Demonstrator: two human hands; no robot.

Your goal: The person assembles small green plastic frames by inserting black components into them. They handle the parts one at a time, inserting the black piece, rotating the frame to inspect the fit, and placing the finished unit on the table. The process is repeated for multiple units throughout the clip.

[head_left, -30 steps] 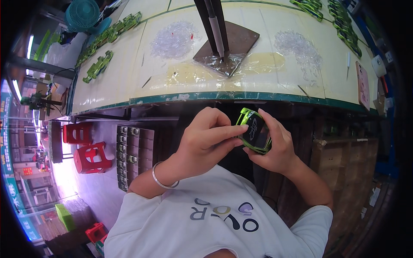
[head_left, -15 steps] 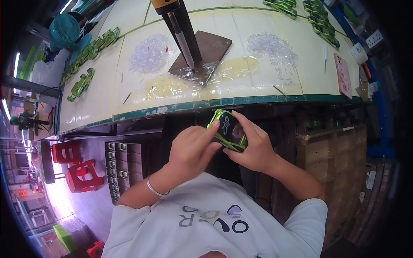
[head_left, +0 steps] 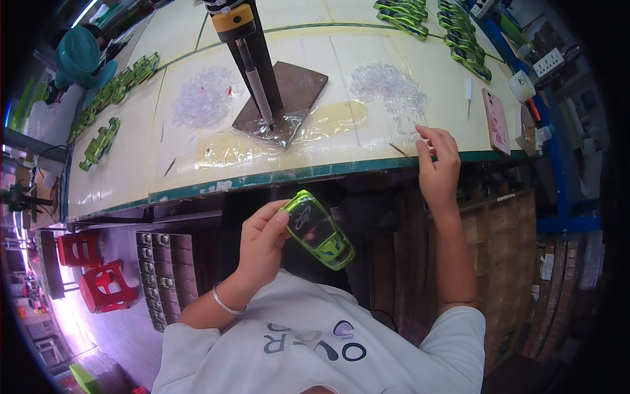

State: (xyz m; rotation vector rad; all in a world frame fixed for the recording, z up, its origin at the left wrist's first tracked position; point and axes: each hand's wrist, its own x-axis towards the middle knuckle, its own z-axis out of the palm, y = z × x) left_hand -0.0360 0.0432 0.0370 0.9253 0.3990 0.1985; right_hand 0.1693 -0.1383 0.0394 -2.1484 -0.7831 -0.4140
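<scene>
A bright green toy car body with a dark, glossy top is in my left hand, whose thumb and fingers grip one end of it. It is tilted, below the table's front edge and above my lap. My right hand is raised over the table edge at the right. Its thumb and forefinger are apart, and I see nothing between them. Close to those fingertips lie stray bits from a pile of small clear plastic pieces. A thin dark stick rests beside that hand.
A press-like tool with a yellow head stands on a brown plate mid-table. Another clear pile lies left of it. Green car bodies line the left and far right. A pink phone lies at right.
My right hand has let go of the car body and reached up and right to the table edge. The left hand keeps the body, now turned and lower. The view has shifted somewhat.
</scene>
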